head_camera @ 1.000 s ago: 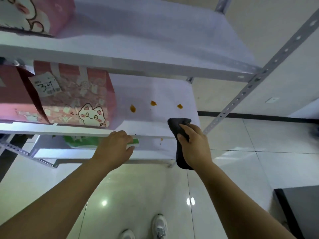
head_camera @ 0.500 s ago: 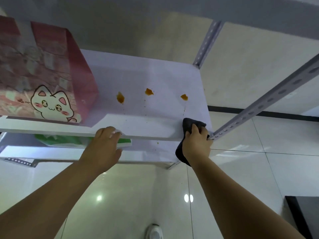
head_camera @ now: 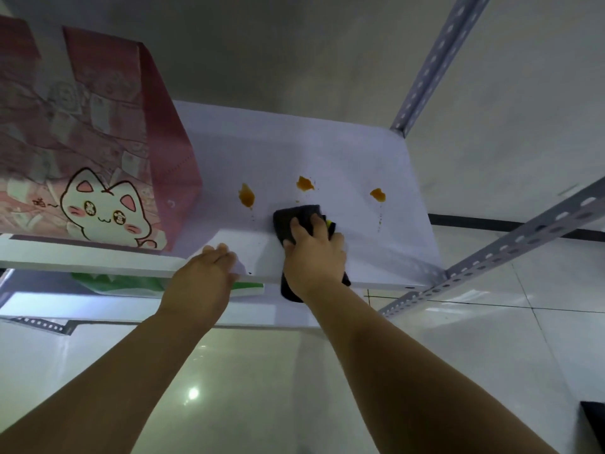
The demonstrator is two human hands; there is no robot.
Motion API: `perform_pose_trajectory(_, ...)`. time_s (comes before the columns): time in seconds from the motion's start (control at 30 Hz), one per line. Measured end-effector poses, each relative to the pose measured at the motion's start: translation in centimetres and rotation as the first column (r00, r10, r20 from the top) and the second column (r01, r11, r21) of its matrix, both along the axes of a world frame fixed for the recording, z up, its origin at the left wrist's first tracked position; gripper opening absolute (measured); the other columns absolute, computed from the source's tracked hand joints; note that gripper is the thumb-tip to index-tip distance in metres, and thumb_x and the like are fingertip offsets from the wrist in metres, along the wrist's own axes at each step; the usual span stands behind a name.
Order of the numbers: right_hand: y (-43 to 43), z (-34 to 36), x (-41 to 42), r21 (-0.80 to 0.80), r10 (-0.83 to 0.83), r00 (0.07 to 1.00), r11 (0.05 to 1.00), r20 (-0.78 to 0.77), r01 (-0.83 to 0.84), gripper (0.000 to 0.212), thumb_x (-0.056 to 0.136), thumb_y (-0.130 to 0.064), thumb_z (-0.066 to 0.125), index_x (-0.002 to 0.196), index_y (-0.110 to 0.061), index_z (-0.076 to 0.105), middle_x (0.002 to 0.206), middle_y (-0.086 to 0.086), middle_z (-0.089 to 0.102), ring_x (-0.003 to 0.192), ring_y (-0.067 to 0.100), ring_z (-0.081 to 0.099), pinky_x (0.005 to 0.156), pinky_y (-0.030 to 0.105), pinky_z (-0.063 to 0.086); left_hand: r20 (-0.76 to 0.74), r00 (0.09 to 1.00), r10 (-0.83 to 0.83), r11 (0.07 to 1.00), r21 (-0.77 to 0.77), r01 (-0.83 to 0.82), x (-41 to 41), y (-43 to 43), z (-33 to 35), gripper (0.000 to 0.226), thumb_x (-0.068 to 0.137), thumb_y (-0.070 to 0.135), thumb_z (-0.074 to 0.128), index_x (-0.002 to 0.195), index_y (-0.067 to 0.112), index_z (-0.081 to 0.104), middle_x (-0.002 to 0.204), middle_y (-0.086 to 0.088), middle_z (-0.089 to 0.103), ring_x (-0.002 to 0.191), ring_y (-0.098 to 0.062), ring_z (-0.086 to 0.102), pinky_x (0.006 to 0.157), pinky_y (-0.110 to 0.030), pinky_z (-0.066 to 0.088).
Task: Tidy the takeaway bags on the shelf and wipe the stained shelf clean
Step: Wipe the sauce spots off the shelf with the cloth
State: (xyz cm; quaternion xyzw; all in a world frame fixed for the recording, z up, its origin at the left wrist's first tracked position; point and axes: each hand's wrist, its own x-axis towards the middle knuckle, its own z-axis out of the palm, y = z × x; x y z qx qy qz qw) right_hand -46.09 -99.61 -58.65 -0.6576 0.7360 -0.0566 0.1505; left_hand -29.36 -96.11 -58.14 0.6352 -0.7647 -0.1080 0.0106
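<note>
Two bare forearms reach up from the bottom of the view toward the white shelf (head_camera: 376, 152). The left hand (head_camera: 206, 273) rests on the front edge, its fingers laid loosely over the lip and holding nothing, a little further right along that edge than a moment ago. Just beside it, the right hand (head_camera: 314, 257) grips the dark cloth (head_camera: 291, 217), fingers bent over it and pressing it to the board while the loose end hangs off the front edge under the wrist. Half a second ago the cloth sat at the front right corner by the post; it has now slid left and deeper onto the board, so it lies just in front of the middle stain (head_camera: 304, 184), between that one and the left stain (head_camera: 246, 195). The right stain (head_camera: 377, 194) lies well apart from it. All three orange marks look untouched, so I judge the wiping has only begun, with the first pass likely to push forward onto the middle mark. Further back on the left, the pink cat bag (head_camera: 108, 152) stands upright, clear of the stains.
</note>
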Motion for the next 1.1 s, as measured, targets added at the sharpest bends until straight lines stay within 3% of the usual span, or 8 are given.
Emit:
perform_pose_trajectory(0.3, 2.1, 0.0, -1.5, -0.061, 0.284, 0.957, 0.956, -0.063, -0.287, 0.043, 0.095, -0.038, 0.039, 0.138, -0.037, 0.036, 0.15, 0.0, 0.026, 0.114, 0.034, 0.035, 0.093, 0.043, 0.034, -0.04, 0.999, 0.034, 0.999, 0.018, -0.034, 0.1, 0.2, 0.4, 0.037, 0.098, 0.023, 0.039, 0.135, 0.017, 0.045, 0.147, -0.001, 0.038, 0.126, -0.018, 0.045, 0.096, -0.031, 0.041)
perform_pose_trajectory(0.43, 1.9, 0.2, -8.5, -0.068, -0.025, 0.991, 0.998, -0.132, 0.016, 0.046, 0.095, -0.038, 0.036, 0.141, -0.035, 0.033, 0.151, 0.002, 0.025, 0.114, 0.038, 0.038, 0.097, 0.043, 0.037, 0.002, 1.0, 0.0, 0.999, -0.038, 0.0, 0.0, 0.2, 0.8, 0.029, 0.098, 0.022, 0.036, 0.121, 0.019, 0.054, 0.125, 0.0, 0.052, 0.107, -0.015, 0.053, 0.083, -0.028, 0.047)
perform_pose_trajectory(0.57, 0.6, 0.4, -11.4, 0.022, -0.285, 0.95, 0.957, -0.13, 0.29, 0.046, 0.097, -0.039, 0.031, 0.143, -0.034, 0.027, 0.152, 0.003, 0.02, 0.122, 0.037, 0.03, 0.099, 0.048, 0.034, 0.116, 0.993, -0.023, 0.999, -0.044, 0.029, -0.9, -0.4, 1.0, 0.027, 0.098, 0.025, 0.035, 0.109, 0.029, 0.059, 0.104, 0.004, 0.053, 0.095, -0.012, 0.054, 0.072, -0.022, 0.039)
perform_pose_trajectory(0.63, 0.4, 0.3, -10.4, 0.013, -0.3, 0.945, 0.953, -0.13, 0.304, 0.047, 0.097, -0.04, 0.032, 0.143, -0.035, 0.026, 0.153, 0.002, 0.018, 0.122, 0.037, 0.029, 0.099, 0.048, 0.033, 0.153, 0.988, 0.028, 1.0, -0.015, -0.026, -1.4, -1.1, 0.9, 0.028, 0.098, 0.029, 0.035, 0.107, 0.024, 0.061, 0.103, 0.002, 0.056, 0.094, -0.015, 0.056, 0.076, -0.024, 0.043)
perform_pose_trajectory(0.7, 0.8, 0.1, -9.4, -0.039, -0.193, 0.972, 0.981, -0.132, 0.189, 0.047, 0.096, -0.04, 0.034, 0.143, -0.036, 0.027, 0.153, 0.0, 0.018, 0.119, 0.037, 0.031, 0.098, 0.046, 0.032, 0.198, 0.979, 0.053, 0.999, -0.008, -0.053, -1.9, -1.5, 0.9, 0.03, 0.097, 0.033, 0.035, 0.107, 0.02, 0.061, 0.105, -0.002, 0.056, 0.095, -0.019, 0.056, 0.079, -0.027, 0.044)
perform_pose_trajectory(0.8, 2.0, -0.6, -9.5, -0.125, 0.0, 0.989, 0.992, -0.149, -0.019, 0.045, 0.096, -0.038, 0.037, 0.141, -0.036, 0.032, 0.153, -0.003, 0.022, 0.113, 0.035, 0.034, 0.095, 0.044, 0.032, 0.078, 0.984, 0.158, 0.987, -0.005, -0.158, -2.5, -1.6, 0.6, 0.037, 0.094, 0.039, 0.043, 0.111, 0.011, 0.06, 0.113, -0.009, 0.052, 0.107, -0.026, 0.05, 0.088, -0.034, 0.043)
perform_pose_trajectory(0.93, 0.9, -1.0, -11.7, -0.127, -0.276, 0.957, 0.956, -0.091, 0.264, 0.044, 0.097, -0.038, 0.035, 0.14, -0.033, 0.032, 0.153, 0.0, 0.022, 0.116, 0.036, 0.032, 0.099, 0.046, 0.027, -0.038, 0.978, 0.205, 0.978, -0.037, -0.206, -2.9, -1.1, -0.2, 0.055, 0.09, 0.043, 0.051, 0.123, -0.002, 0.052, 0.135, -0.015, 0.045, 0.125, -0.031, 0.041, 0.097, -0.04, 0.04)
perform_pose_trajectory(1.1, -3.8, -0.8, -12.8, -0.067, -0.391, 0.918, 0.92, -0.061, 0.387, 0.042, 0.097, -0.038, 0.031, 0.139, -0.036, 0.029, 0.154, 0.002, 0.017, 0.121, 0.038, 0.027, 0.102, 0.048, 0.023, 0.205, 0.964, 0.169, 0.985, -0.054, -0.161, -3.1, -2.3, 0.2, 0.064, 0.088, 0.063, 0.03, 0.104, 0.01, 0.062, 0.111, -0.005, 0.058, 0.099, -0.021, 0.059, 0.073, -0.031, 0.048)
